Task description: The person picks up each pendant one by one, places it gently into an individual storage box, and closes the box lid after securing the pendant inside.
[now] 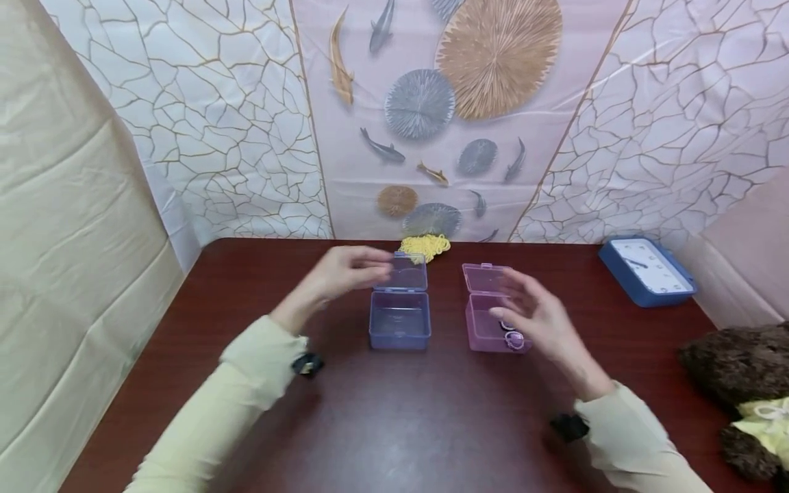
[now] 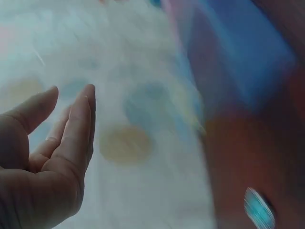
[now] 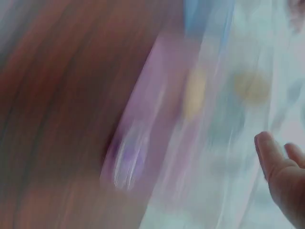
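Note:
In the head view a blue translucent box (image 1: 399,339) stands with its lid tipped back, and nothing shows inside it. To its right is a pink translucent box (image 1: 483,339), lid also back, holding a small round purple-and-white thing (image 1: 514,339) and a dark one partly hidden. My left hand (image 1: 342,274) hovers left of the blue box's lid, fingers extended and holding nothing. Over the right side of the pink box my right hand (image 1: 536,318) is raised, fingers loosely spread and nothing in them. Both wrist views are blurred.
Behind the blue box lies a bundle of yellow cord (image 1: 431,245). A blue clock (image 1: 650,270) sits at the back right of the dark table (image 1: 394,424). A brown furry thing (image 1: 740,359) is at the right edge. A patterned cloth hangs behind.

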A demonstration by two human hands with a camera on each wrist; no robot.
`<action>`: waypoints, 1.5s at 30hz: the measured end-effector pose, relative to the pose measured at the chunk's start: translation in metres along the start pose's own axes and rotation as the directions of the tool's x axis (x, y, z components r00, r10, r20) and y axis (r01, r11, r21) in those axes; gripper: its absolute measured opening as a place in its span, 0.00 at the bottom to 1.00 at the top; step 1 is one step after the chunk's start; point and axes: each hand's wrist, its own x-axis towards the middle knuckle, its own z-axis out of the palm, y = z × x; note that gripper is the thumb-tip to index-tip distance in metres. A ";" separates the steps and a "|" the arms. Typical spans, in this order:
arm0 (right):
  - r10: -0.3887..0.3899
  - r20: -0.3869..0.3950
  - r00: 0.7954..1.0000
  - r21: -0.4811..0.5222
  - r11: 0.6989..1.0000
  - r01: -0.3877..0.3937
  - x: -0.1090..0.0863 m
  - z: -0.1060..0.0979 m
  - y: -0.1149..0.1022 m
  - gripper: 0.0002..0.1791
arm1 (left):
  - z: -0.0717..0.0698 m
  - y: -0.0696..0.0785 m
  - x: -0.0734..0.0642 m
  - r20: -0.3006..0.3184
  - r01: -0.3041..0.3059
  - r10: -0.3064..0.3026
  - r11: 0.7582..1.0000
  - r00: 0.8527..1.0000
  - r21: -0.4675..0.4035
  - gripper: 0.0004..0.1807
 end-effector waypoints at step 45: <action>0.116 0.328 0.938 0.114 0.980 -0.161 0.033 0.098 0.021 0.46 | -0.071 -0.114 -0.085 -0.236 0.237 -0.142 0.861 0.961 0.450 0.09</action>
